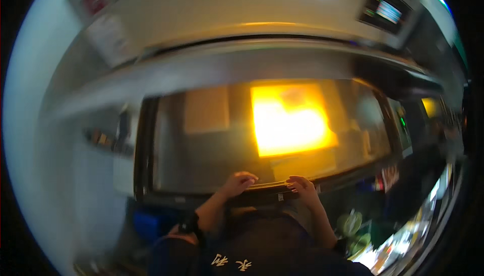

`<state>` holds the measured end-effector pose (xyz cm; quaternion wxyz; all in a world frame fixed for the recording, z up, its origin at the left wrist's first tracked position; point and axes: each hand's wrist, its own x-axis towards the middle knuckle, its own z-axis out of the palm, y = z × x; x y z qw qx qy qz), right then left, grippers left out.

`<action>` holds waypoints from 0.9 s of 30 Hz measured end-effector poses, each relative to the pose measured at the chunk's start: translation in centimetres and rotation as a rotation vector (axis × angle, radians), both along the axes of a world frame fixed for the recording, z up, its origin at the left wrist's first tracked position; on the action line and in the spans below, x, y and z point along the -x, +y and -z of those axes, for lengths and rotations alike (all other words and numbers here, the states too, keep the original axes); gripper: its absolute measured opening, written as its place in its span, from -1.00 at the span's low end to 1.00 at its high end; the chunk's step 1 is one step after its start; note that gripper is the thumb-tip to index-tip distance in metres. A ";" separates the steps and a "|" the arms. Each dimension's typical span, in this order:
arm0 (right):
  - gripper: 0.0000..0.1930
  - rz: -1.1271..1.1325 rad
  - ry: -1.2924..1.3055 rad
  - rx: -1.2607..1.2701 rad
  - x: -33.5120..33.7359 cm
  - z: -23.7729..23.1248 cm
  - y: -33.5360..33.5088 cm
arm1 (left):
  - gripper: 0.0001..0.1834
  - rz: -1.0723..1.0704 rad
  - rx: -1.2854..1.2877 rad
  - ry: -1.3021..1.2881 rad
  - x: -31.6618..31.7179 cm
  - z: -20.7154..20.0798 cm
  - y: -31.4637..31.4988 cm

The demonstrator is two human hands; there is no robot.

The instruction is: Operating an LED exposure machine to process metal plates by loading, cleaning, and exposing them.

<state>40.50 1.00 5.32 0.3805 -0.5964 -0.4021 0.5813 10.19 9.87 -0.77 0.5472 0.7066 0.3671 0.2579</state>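
Observation:
My left hand (238, 183) is over the near edge of a wide dark-framed panel (143, 150), its fingers curled together. A short gap to the right, my right hand (304, 186) is bent inward over the same edge, thumb and fingers drawn in. A thin pale line runs between the fingertips along the rim; blur hides whether it is a strip held in them or a reflection on the edge. Beyond my hands a bright yellow lit rectangle (290, 125) glows in the panel. Left of it lies a dim brownish rectangle (206, 110).
A pale machine body (242, 11) rises behind the panel, with a small screen (388, 11) at upper right. A dark object (103, 140) stands left of the panel. A round greenish fan-like thing (351, 223) is low on the right, near a blue item (154, 225) across at left.

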 end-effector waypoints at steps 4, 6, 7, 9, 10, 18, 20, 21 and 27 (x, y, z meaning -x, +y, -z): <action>-0.61 -0.285 0.170 0.102 -3.6 3.9 2.7 | -0.68 -0.305 -0.048 0.116 -2.8 -1.2 -2.0; -0.60 -0.414 0.138 0.124 -5.9 5.5 3.6 | -0.64 -0.552 -0.008 0.169 -5.5 -0.9 -4.2; -0.60 -0.483 0.141 0.122 -6.8 5.2 3.8 | -0.65 -0.663 0.066 0.038 -7.0 0.5 -6.2; -0.63 -0.555 0.138 0.191 -8.9 5.3 4.5 | -0.65 -0.789 0.225 -0.156 -11.0 0.9 -10.6; -0.63 -0.576 0.149 0.208 -10.0 4.9 4.6 | -0.64 -0.803 0.310 -0.224 -13.6 -0.5 -12.4; -0.73 -0.747 0.355 0.057 -7.9 4.5 4.4 | -0.64 -0.563 0.154 0.389 -17.5 -4.9 -22.3; -0.74 -0.881 0.351 -0.061 -5.9 4.8 2.3 | -0.61 -0.802 0.184 0.329 -16.3 -6.0 -25.4; -0.74 -0.993 0.293 -0.059 -3.9 4.1 1.1 | -0.59 -1.023 0.207 0.261 -15.4 -6.4 -27.1; -0.73 -1.483 0.148 -0.241 6.6 0.1 -7.5 | -0.54 -1.369 0.346 0.147 -14.0 -6.3 -39.7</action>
